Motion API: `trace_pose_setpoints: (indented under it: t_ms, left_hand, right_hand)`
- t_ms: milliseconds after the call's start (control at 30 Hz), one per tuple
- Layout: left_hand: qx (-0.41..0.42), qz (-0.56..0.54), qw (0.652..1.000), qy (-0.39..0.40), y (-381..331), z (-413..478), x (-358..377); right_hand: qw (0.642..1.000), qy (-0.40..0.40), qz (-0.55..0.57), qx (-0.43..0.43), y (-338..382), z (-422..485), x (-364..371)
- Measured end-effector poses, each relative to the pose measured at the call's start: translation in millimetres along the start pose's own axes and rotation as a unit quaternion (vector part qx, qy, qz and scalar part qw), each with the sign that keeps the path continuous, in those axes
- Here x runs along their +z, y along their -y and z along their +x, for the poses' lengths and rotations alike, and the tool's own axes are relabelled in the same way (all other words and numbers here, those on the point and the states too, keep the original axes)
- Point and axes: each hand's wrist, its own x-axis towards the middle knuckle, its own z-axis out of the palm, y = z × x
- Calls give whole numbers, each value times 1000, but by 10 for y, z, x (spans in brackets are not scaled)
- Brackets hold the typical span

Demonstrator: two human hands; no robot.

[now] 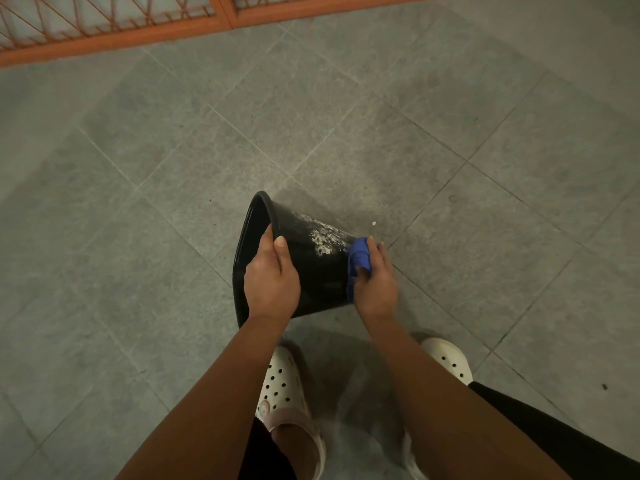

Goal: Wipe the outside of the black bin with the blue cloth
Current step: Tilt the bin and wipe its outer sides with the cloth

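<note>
The black bin (pixel 315 268) is held tipped on its side above the floor, its open mouth facing left and its base to the right. A patch of whitish grime marks its upper wall near the base. My left hand (pixel 272 277) grips the rim, thumb outside and fingers inside. My right hand (pixel 375 280) holds the bunched blue cloth (pixel 358 259) pressed against the base end of the bin, just beside the grime.
Grey floor tiles (pixel 173 168) spread all around. An orange metal grille (pixel 114 26) runs along the far edge. My two feet in white perforated clogs (pixel 282 382) stand just below the bin. Small white flecks (pixel 373 223) lie on the floor right of the bin.
</note>
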Motion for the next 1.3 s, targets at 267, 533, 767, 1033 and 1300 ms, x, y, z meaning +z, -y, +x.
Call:
trace_pose_setpoints:
  t_ms: [267,533,767,1033,1300]
  left_hand:
    - [22,31,999,12,-28,-17,17]
    - [23,26,999,2,-31,-3,14]
    - [14,-10,1000,-8,29,3,26]
    - [20,0,1000,13,33,24,-5]
    - [36,11,999,20,52,13,-17]
  right_hand:
    - [1000,3,20,-24,81,-191,46]
    - [996,-63,56,-27,11,-185,88]
    - [997,-21,24,-74,21,-155,118]
    - [999,-37,24,-25,75,-210,64]
    - [998,16,28,51,8,31,-55]
